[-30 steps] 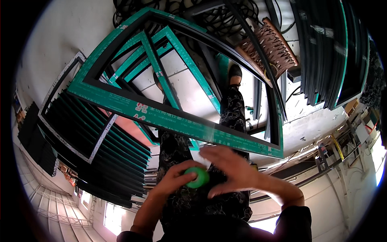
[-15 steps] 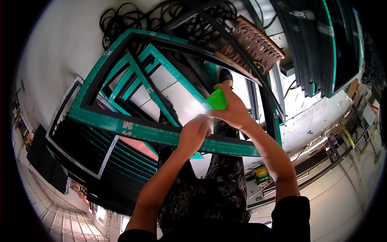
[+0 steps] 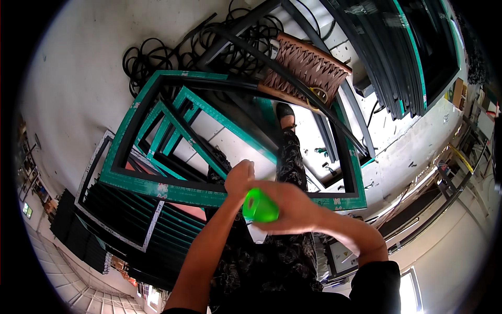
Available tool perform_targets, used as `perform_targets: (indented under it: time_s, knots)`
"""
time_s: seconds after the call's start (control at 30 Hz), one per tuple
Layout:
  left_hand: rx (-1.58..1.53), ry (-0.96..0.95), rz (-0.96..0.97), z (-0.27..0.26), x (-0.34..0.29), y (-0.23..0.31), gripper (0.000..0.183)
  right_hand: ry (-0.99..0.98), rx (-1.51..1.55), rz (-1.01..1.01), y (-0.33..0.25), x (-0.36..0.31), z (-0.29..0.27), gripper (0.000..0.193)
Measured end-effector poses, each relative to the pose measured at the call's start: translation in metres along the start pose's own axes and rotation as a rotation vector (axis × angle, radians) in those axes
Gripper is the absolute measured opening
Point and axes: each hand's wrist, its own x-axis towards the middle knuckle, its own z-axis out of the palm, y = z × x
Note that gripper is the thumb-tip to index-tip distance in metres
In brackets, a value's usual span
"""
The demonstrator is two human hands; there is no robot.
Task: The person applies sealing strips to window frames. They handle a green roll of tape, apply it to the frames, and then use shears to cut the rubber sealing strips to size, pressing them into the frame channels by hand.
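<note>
From my remote station I log, at left, 1 green-and-black frame [image 3: 172,189]. The left hand [image 3: 240,179], fingers curled, overlaps its near bar; I cannot tell whether it grips anything. Just beside it is 1 green roll [image 3: 261,206], clamped in the right hand [image 3: 290,208]. At upper right I record dark profiles [image 3: 384,55].

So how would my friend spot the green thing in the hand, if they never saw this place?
Find the big frame with black and teal-green sides. In front of its lower side is the right hand, holding a rounded green thing with what looks like a hole in its end. It's bright lime green, while the frame's green is darker and bluer.
</note>
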Motion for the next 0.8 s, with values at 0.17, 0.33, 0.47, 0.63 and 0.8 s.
perform_targets:
  time_s: [0.17, 0.33, 0.47, 0.63, 0.8]
  knots:
    - [0.282, -0.295, -0.158, 0.017, 0.016, -0.026, 0.028, -0.200, 0.353, -0.034, -0.015, -0.005, -0.040, 0.072]
    - [0.520, -1.000, -0.081, 0.008, 0.032, -0.030, 0.053, 0.306, -0.159, 0.266, 0.042, 0.054, -0.100, 0.083]
    - [0.683, -1.337, -0.088, 0.024, 0.056, -0.041, 0.051, 0.717, -0.720, 0.490, 0.160, 0.108, -0.186, 0.074]
    - [1.132, -0.965, -0.060, 0.022, 0.056, -0.036, 0.037, 0.768, -0.989, 0.621, 0.227, 0.138, -0.233, 0.069]
    - [0.620, -0.829, 0.077, -0.014, 0.040, 0.021, 0.067, 0.826, -0.953, 0.472, 0.213, 0.115, -0.216, 0.070]
